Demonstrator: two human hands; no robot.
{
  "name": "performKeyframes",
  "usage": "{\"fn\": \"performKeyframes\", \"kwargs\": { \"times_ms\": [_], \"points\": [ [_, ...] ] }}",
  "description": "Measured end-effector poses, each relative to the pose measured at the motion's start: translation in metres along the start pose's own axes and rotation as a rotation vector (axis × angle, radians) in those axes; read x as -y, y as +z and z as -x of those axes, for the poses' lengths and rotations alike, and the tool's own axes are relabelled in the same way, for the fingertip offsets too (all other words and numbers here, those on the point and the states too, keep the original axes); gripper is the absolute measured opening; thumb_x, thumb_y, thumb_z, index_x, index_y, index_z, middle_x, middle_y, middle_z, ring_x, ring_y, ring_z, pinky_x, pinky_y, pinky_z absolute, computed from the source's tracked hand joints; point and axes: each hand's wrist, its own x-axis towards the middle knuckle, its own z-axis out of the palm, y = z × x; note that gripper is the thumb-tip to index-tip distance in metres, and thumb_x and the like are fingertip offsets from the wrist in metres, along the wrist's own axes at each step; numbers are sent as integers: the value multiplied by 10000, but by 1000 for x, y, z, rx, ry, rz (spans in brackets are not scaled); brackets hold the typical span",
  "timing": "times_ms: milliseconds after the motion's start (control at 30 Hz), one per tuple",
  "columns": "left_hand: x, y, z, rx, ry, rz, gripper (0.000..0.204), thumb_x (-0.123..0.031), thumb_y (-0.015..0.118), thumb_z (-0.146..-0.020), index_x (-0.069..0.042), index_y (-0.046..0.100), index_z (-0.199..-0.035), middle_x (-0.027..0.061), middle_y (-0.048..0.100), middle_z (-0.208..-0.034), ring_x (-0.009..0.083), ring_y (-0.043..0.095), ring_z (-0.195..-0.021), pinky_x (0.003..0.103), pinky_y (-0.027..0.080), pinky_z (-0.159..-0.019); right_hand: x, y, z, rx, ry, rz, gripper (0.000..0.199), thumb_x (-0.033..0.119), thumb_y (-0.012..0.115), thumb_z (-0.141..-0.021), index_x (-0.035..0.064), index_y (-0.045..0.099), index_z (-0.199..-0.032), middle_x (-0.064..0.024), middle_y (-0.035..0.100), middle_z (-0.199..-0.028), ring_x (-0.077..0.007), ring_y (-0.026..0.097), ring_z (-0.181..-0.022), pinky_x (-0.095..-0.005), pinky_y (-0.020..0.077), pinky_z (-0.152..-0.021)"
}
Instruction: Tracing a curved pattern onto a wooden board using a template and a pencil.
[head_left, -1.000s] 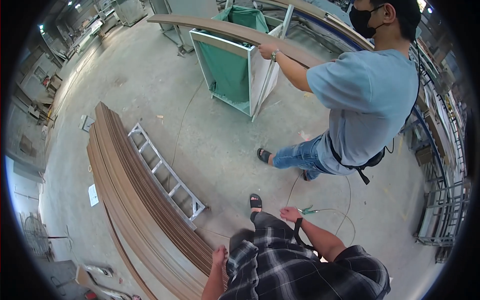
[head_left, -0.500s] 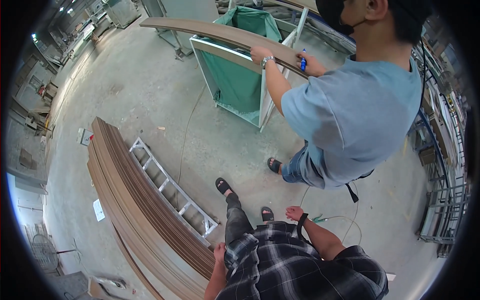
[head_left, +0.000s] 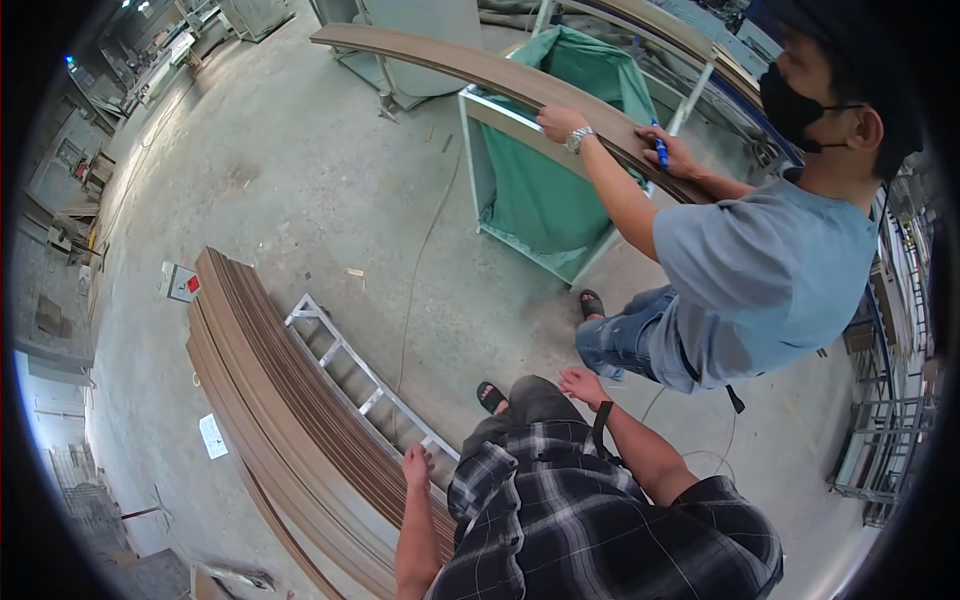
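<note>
Stack of brown boards [head_left: 290, 420] lies left on the floor, near the left hand [head_left: 416, 466], which hangs open and empty above its edge. Right hand [head_left: 582, 384] open, holding nothing. Risk: a foot catching the aluminium ladder frame [head_left: 365, 375] beside the stack, or bumping the co-worker [head_left: 760, 270] close right.

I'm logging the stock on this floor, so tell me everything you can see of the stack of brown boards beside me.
The stack of brown boards lies flat on the concrete floor, at the person's left. It is many long, thin strips piled edge on edge, brown like wood or laminate, their ends roughly flush; the lens bends them into a curve. A metal ladder frame lies along its right side. The left hand hangs open just over its near part; contact cannot be told.
</note>
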Motion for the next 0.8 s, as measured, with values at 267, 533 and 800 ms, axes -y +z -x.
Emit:
{"fn": "performKeyframes", "kwargs": {
  "times_ms": [267, 533, 800],
  "points": [
    [-246, -23, -167, -91, -29, 1, 240, -335, 548, -990, -125, 619, -899, -34, 557, -768, 78, 537, -687, 252, 415, -560, 221, 90, -199, -33, -35, -167, 243, 256, 695, -906, 51, 723, -1033, -16, 663, -736, -94, 605, -627, -257, 480, -553],
    [-500, -65, -310, 272, 119, 226, 415, -416, 518, -992, -67, 674, -1154, 76, 716, -1007, 230, 689, -884, 375, 551, -800, 418, 171, -467, -91, 182, -421, 247, 241, 579, -982, 66, 668, -1133, -16, 635, -767, -139, 615, -668, -297, 497, -541],
    [-825, -152, -500, 260, -474, 567, 585, -571, 505, -976, -58, 656, -1213, 92, 725, -1055, 256, 696, -887, 403, 556, -854, 879, 325, -693, -5, -30, -129, 242, 308, 592, -996, 105, 699, -1074, 7, 696, -912, -107, 656, -756, -275, 498, -612]
  ]
}}
